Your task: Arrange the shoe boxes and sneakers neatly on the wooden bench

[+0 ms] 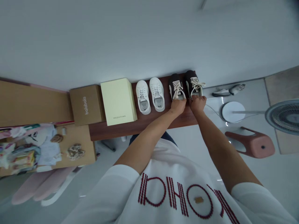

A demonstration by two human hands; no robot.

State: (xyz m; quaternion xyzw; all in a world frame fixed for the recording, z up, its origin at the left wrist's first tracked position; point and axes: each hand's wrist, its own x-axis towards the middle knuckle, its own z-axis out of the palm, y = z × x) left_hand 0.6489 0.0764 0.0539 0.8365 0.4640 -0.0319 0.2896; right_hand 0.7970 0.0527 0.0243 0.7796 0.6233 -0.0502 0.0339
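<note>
Both arms reach out from my white long-sleeved top to a dark wooden shelf (142, 126). My left hand (178, 105) curls over the heel of the left black canvas sneaker (176, 85), which has cream laces. My right hand (198, 104) grips the heel of the matching right sneaker (192, 82) beside it. Both black sneakers stand side by side, toes towards the wall. To their left stands a pair of white sneakers (149, 95), out of reach of neither hand's fingers but not touched.
A pale yellow MEIZIYUAN shoebox (118, 101) and a brown balabala box (87, 104) stand on the shelf. A cluttered wooden table (78, 146) lies lower left. On the floor to the right are a pink stool (251, 143), a fan (285, 116) and a pair of shoes (229, 90).
</note>
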